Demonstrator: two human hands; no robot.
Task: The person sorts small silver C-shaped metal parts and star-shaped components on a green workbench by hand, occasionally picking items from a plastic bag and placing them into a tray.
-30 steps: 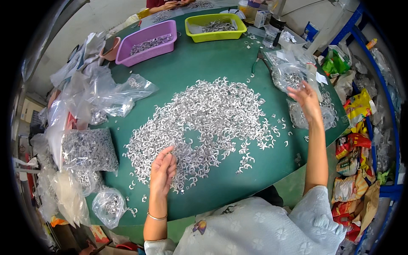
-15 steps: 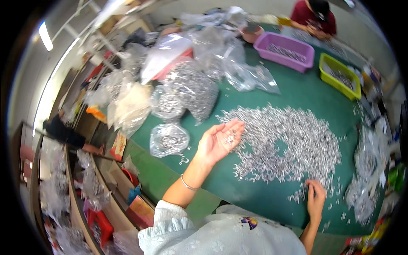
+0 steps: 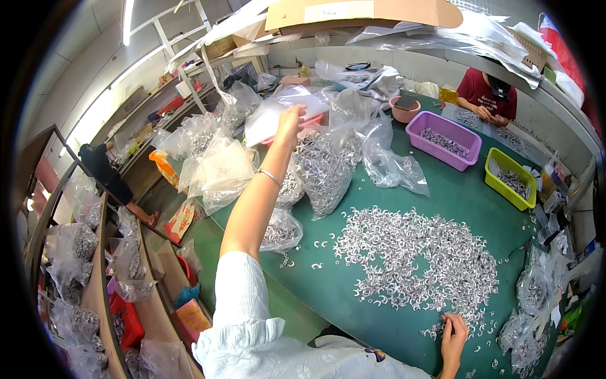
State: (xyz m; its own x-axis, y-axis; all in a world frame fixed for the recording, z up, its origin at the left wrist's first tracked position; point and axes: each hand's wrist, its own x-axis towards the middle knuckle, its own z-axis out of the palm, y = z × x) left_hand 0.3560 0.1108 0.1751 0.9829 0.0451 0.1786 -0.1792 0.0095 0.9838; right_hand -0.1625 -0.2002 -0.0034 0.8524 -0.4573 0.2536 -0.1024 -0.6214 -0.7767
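My left arm stretches far forward across the table's left side. My left hand (image 3: 290, 120) is over a translucent plastic sheet or bag (image 3: 268, 121) lying on a red tray (image 3: 317, 120). The back of the hand faces me and its fingers are mostly hidden, so whether they hold anything cannot be told. Close to the table's near edge, my right hand (image 3: 453, 336) rests with loosely bent, parted fingers. Its fingertips touch a small cluster of silvery crescent-shaped pieces (image 3: 430, 331), beside a broad spread of the same pieces (image 3: 404, 243).
Filled clear bags (image 3: 323, 180) crowd the green table's (image 3: 315, 278) left side. A purple basin (image 3: 445, 140) and a green basin (image 3: 510, 179) hold pieces at the far right. More bags (image 3: 531, 290) line the right edge. A person (image 3: 489, 98) sits at the far end; another stands left.
My left hand, palm up with a few pieces beside the spread before, has gone forward and left to the plastic and turned over. My right hand stays by the small cluster. The view has tilted up.
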